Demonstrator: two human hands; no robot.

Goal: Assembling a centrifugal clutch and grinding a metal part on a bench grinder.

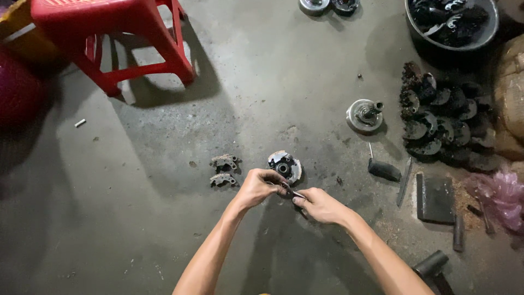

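Arms: your two bare forearms rise from the bottom edge and converge toward the middle, elbows out of view.
Left hand: knuckles up, wrist bent slightly, fingers curled inward and pinched at the tips.
Right hand: palm turned down, thumb and forefinger pressed together, pointing toward your left hand.
Gap: fingertips of both hands nearly meet.

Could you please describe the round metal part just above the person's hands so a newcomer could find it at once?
Start at the red plastic stool at the upper left, then go down and right across the concrete floor to the two hands. Just above the left hand and right hand lies a round metal disc. Unlike the two small curved pieces to its left, it is a full circle with a dark centre hole.
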